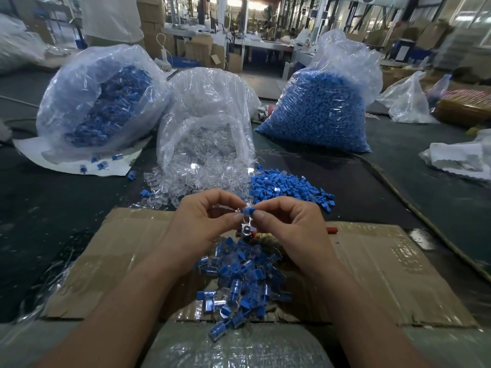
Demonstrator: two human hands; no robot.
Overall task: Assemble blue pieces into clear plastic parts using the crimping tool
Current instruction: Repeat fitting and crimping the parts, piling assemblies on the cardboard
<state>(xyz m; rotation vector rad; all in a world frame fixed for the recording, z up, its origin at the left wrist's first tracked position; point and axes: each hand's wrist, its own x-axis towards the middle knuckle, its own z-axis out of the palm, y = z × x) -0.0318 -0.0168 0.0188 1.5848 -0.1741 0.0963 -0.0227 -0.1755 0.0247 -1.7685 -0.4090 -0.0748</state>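
Two hands meet over the cardboard sheet, fingertips together. The left hand pinches a clear part between thumb and forefinger. The right hand pinches a blue piece the same way, held against the top of the clear part. Both items are off the surface, at the fingertips, directly above the heap of finished pieces.

Step in hand, as judged: seating the blue piece in the clear part before crimping. To do it well — line the blue piece up squarely with the opening, keep the clear part steady in the left pinch, and press straight in, not at an angle. A skewed insert is likely to jam or sit proud. Grip near the edges so the fingers do not block the seat. A metal object lies just under the hands and is probably the crimping tool, though the hands hide most of it.

Surface: dark green matting, with the cardboard sheet laid on it. Loose clear parts and loose blue pieces lie in two heaps just beyond the hands, side by side. Behind them stand three sacks — a bag of finished pieces, a bag of clear parts and a bag of blue pieces.

Room: a workshop, with stacked cartons and benches in the background.
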